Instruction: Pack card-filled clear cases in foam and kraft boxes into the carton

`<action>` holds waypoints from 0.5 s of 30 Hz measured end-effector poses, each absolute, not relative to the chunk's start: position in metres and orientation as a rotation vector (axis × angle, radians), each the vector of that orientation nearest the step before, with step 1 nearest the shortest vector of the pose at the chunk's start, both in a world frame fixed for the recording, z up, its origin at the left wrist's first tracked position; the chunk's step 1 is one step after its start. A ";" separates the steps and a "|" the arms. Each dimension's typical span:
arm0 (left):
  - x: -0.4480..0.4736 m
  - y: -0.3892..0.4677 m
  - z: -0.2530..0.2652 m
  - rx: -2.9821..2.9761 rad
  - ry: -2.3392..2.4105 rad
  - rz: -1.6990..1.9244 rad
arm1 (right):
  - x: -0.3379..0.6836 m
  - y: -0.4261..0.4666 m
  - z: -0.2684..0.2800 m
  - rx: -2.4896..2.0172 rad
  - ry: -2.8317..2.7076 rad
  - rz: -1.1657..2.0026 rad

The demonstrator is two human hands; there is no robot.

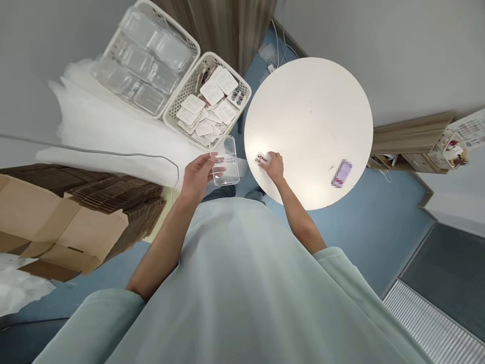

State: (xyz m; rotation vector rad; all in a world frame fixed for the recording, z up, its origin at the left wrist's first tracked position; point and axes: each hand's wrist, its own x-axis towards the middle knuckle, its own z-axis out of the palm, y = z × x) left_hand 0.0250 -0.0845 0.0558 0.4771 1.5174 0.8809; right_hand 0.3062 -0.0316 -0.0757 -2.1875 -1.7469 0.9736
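My left hand (197,176) grips a clear plastic case (227,174) whose lid stands open, held in the air left of the round white table (310,111). Over the table's near left edge, the fingers of my right hand (276,166) are closed on a small white card (262,158) with dark and reddish pieces on it. What those pieces are is too small to make out. A narrow gap separates the card from the case.
Left of the table, one white basket (182,25) holds stacked clear cases (151,55); another basket (242,86) holds many white cards (211,92). Folded cardboard boxes (76,222) are at the left. A blurred purple item (341,174) lies on the table.
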 end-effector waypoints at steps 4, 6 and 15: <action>0.009 -0.087 0.056 0.487 1.490 0.872 | 0.301 -0.029 -0.086 -2.128 -1.689 0.953; 0.006 -0.086 0.056 0.491 1.474 0.874 | 0.301 -0.031 -0.094 -2.184 -1.654 0.956; 0.024 -0.069 0.051 0.507 1.402 0.842 | 0.319 -0.060 -0.099 -2.290 -1.550 1.063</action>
